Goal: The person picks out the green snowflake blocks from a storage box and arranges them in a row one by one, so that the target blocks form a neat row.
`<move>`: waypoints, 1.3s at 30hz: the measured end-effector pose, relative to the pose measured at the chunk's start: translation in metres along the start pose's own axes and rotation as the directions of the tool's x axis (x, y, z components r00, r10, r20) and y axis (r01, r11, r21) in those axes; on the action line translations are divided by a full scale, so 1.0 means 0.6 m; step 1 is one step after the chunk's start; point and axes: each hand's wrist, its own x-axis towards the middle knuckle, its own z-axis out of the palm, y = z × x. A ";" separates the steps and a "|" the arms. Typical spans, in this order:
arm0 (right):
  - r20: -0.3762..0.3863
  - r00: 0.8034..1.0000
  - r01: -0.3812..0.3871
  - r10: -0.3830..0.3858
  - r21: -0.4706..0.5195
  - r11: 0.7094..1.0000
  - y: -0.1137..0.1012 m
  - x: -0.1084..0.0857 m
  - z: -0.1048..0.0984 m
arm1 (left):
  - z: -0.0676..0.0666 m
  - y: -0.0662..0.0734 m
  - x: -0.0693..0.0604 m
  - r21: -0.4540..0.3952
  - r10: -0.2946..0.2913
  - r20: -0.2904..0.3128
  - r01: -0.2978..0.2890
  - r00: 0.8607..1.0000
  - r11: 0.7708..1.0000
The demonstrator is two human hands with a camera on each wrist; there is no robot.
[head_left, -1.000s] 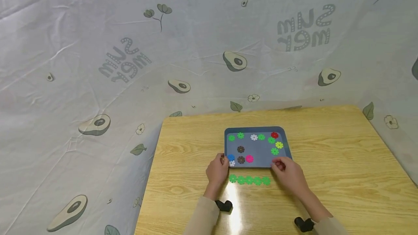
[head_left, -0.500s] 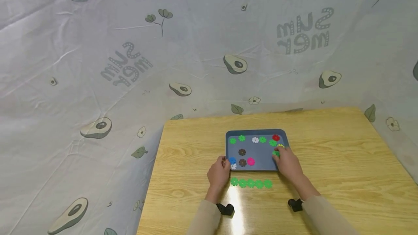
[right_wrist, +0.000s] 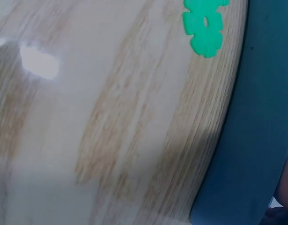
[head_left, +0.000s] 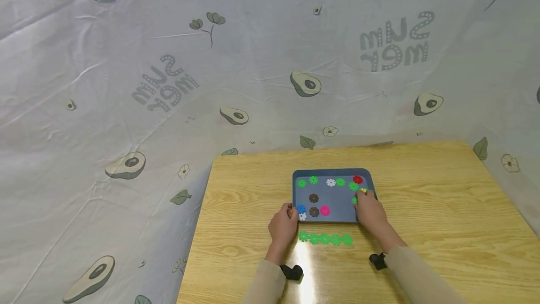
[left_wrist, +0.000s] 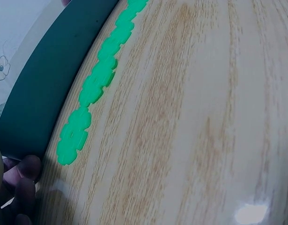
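Observation:
A grey-blue tray point(head_left: 337, 218) holds flower-shaped discs, among them two brown ones point(head_left: 314, 198), a pink one point(head_left: 325, 210), a blue one point(head_left: 301, 209) and several green ones. The left hand point(head_left: 283, 224) grips the tray's near left corner; in the left wrist view its fingers point(left_wrist: 29, 167) curl at the tray's end point(left_wrist: 40, 89). Over the tray's right side, the right hand point(head_left: 372, 211) has its fingertips down at a green disc point(head_left: 354, 200), partly covered, beside a yellow disc point(head_left: 363, 191). Whether it pinches the green disc is hidden.
A row of several green discs point(head_left: 325, 239) lies on the wooden table point(head_left: 236, 201) just in front of the tray. A printed cloth point(head_left: 261, 60) hangs behind and left of the table. A black device point(head_left: 292, 272) is worn at each wrist.
The right hand has moved from the tray's near right edge up and inward, over the green disc on the right side. The left hand stays at the corner. The head view has shifted slightly.

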 end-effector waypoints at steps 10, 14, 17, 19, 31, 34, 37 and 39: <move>0.055 0.998 -0.012 0.012 0.000 1.000 0.005 0.006 -0.014 | 0.002 -0.001 -0.002 0.005 0.006 -0.002 -0.006 1.000 1.000; 0.067 0.998 -0.024 0.022 0.021 0.999 0.005 0.005 -0.017 | 0.000 0.001 -0.002 0.007 0.001 0.000 -0.001 1.000 1.000; 0.066 0.998 -0.022 0.018 0.068 0.997 0.003 0.000 -0.021 | -0.001 0.003 -0.002 0.001 0.001 0.003 -0.001 1.000 1.000; 0.044 0.999 -0.006 0.001 0.107 0.994 0.002 -0.007 -0.024 | -0.002 0.004 -0.002 0.001 0.002 0.003 -0.002 1.000 1.000; -0.182 0.982 0.102 -0.045 0.321 0.942 -0.003 -0.069 -0.021 | -0.002 0.003 -0.002 0.007 0.001 -0.006 -0.001 1.000 1.000; -0.200 0.979 0.100 -0.028 0.361 0.927 -0.006 -0.088 -0.020 | -0.002 0.002 -0.001 0.008 0.002 -0.001 -0.002 1.000 1.000; -0.197 0.980 0.098 -0.020 0.395 0.913 -0.008 -0.107 -0.020 | -0.003 0.002 -0.001 0.005 0.006 -0.003 -0.006 1.000 1.000; -0.181 0.983 0.092 -0.017 0.413 0.906 -0.009 -0.121 -0.019 | -0.004 0.002 -0.001 0.003 0.007 -0.008 -0.007 1.000 1.000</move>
